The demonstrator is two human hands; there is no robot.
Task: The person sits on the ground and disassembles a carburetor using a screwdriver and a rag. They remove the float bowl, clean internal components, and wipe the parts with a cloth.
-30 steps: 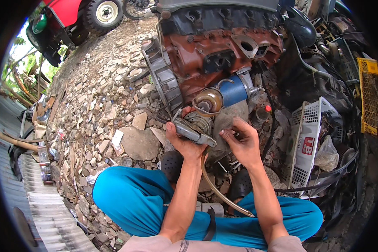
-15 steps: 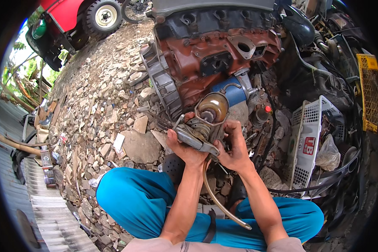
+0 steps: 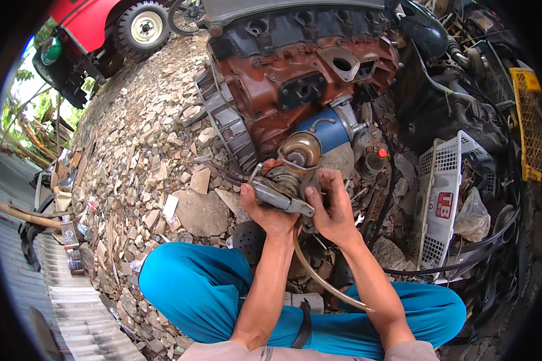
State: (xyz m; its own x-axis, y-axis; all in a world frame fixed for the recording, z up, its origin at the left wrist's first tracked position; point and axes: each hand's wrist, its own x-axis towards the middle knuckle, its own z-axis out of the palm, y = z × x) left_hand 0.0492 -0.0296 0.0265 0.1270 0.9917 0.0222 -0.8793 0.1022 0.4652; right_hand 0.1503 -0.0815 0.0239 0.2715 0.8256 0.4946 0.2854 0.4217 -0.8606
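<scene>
The left hand [image 3: 272, 219] clasped a grey, bowl-topped metal mechanical part [image 3: 282, 197], detached from the rust-red metal engine block [image 3: 256, 90] toward twelve o'clock; the right hand [image 3: 335, 215], grip unclear, met its three-o'clock side. Handling seemed unfinished.

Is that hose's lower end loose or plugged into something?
Loose: the hose ends in a bare tip by the right forearm, fitted to nothing.

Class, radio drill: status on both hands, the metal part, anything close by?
Left hand gripping metal part. Right hand curled at its right end. Hose curving below; engine just beyond.
</scene>
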